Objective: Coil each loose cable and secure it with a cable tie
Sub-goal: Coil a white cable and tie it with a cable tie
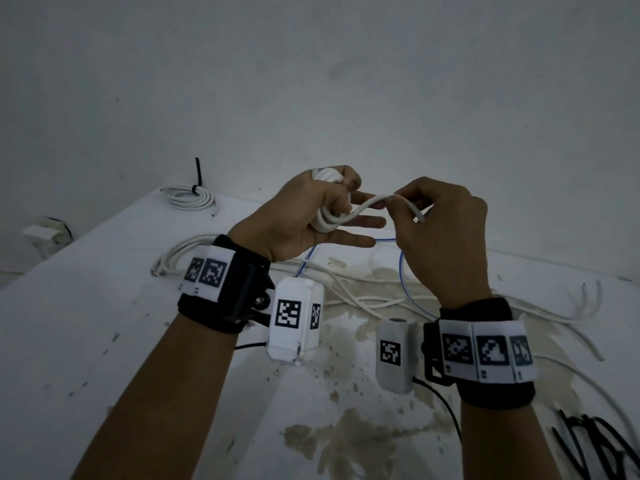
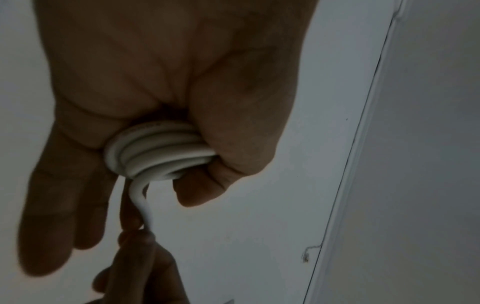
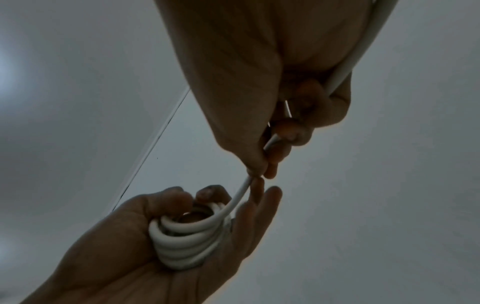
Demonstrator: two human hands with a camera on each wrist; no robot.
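Head view: both hands are up over the table (image 1: pixel 86 323), working one white cable (image 1: pixel 367 204). The left hand (image 1: pixel 304 216) has its thumb and forefinger curled round a tight coil (image 1: pixel 323 223) of that cable, the other fingers stretched out straight beneath it. The right hand (image 1: pixel 440 237) pinches the free tail near its cut end, which pokes out just past the fingertips. The cable looks smooth, round and fairly stiff. Back left on the table lies a finished coil (image 1: pixel 188 199), flat and ringed, cinched by a black tie (image 1: pixel 197 178) whose tail sticks straight up. Loose white cables (image 1: pixel 346 292) and a thin blue wire (image 1: pixel 401 271) sprawl under the wrists on a stained, flaking white surface. Spare black ties (image 1: pixel 595 441) sit in a bundle at the near right edge.

Left wrist view: the palm (image 2: pixel 161 72) fills the frame, dim. The coil (image 2: pixel 155 150) shows four or so stacked turns pressed under the thumb (image 2: pixel 228 148). The tail drops from the coil down to the right hand's fingertips (image 2: pixel 135 240), which clamp it.

Right wrist view: the right hand (image 3: pixel 259 123) is closed on the tail, thumb against forefinger, with more cable running up along the palm. Below, the left hand (image 3: pixel 155 236) cradles the coil (image 3: pixel 182 240), neat glossy loops, thumb and forefinger bent over its top.
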